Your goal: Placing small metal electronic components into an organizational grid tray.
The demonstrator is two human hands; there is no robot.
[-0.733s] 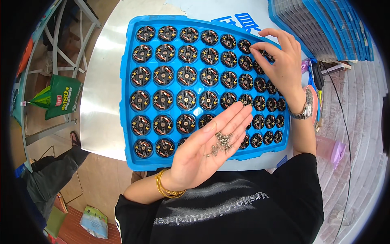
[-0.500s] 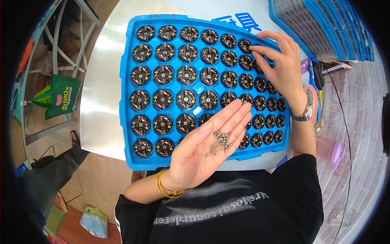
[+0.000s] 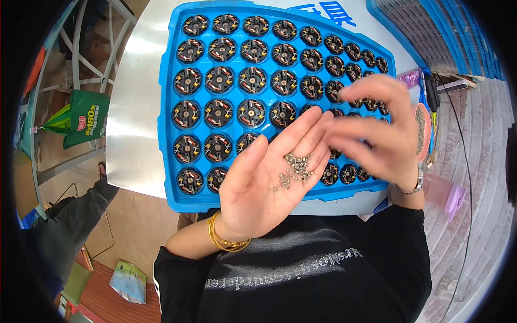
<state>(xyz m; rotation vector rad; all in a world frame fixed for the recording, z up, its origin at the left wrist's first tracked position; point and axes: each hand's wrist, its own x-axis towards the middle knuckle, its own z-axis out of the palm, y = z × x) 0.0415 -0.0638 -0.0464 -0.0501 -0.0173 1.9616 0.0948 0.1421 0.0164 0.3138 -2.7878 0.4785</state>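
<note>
My left hand point(image 3: 258, 188) is palm up with its fingers stretched, and it holds a loose heap of small silvery metal parts point(image 3: 297, 164) in the palm. They are too small to tell their exact kind. My right hand point(image 3: 379, 134) hovers just right of the left fingertips, smeared by motion. Its fingers are bent, and whether they pinch anything cannot be made out. Beneath both hands lies a blue plastic tray point(image 3: 168, 156) with rows of round black components point(image 3: 219, 80), each bearing coppery centres and red, white and yellow bits. My hands hide part of the lower right rows.
A pink dish point(image 3: 429, 129) of small metal parts stands right of the tray. Stacked blue trays point(image 3: 431, 35) rise at the far right. A black cable point(image 3: 467, 177) runs down the right side, near a clear cup with a purple lid point(image 3: 455, 202). Metal shelving point(image 3: 75, 46) stands left.
My right hand has left the far right rows of components and come down and nearer, beside my left fingers. The view has shifted slightly, so the tray sits higher. My left hand stays palm up.
</note>
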